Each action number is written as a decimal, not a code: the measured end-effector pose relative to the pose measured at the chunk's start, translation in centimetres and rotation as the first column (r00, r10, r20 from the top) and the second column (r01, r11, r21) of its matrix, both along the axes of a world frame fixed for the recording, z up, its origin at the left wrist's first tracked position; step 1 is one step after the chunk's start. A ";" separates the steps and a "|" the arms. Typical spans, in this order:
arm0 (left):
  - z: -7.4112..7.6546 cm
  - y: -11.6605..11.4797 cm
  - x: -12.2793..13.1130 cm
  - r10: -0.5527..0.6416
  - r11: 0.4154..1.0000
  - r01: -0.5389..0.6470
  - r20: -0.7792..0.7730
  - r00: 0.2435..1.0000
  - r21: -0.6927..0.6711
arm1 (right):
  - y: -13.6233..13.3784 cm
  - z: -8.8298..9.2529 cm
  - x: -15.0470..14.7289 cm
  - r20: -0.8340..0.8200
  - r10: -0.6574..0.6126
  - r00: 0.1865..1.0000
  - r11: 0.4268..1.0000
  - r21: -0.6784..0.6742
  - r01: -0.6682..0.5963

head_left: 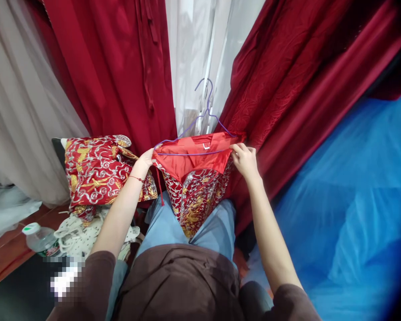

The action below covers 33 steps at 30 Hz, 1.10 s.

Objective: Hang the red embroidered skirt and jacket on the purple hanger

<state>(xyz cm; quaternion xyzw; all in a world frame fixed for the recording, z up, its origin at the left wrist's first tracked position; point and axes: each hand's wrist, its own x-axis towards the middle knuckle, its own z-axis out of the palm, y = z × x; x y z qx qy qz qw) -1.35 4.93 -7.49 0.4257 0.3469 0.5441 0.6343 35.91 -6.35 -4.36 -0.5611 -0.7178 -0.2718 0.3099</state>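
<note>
the left hand (147,158) and right hand (244,160) each pinch one end of the red embroidered garment (195,196), keeping its waistband spread along the purple hanger (207,110). the rest drapes down over the lap.

Glossy embroidered cloth skirt (195,196); thin, probably plastic-coated hanger (200,120).

**Brown top, blue jeans, one red cord**

A dark brown top (180,281) is worn. Its short sleeves (93,281) end far up the arms from the left hand (146,159) and the right hand (244,161). Light blue jeans (163,225) are seen below the hands. A thin red string bracelet (136,179) is tied just behind the left hand.
</note>
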 end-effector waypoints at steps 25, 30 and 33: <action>-2.8 -12.8 -1.4 -0.277 0.906 0.413 -0.616 0.737 0.086 | -15.8 -1.0 -8.7 0.320 0.493 0.809 0.840 -0.416 -0.348; -1.2 -13.3 -0.9 -0.446 0.608 0.780 -0.749 0.491 0.148 | -11.7 -0.6 -12.9 0.279 0.638 0.718 0.767 -0.318 -0.558; -0.4 -13.0 -0.2 -0.505 0.484 0.856 -0.742 0.441 0.180 | -8.4 0.4 -13.4 0.150 0.732 0.665 0.628 -0.526 -0.573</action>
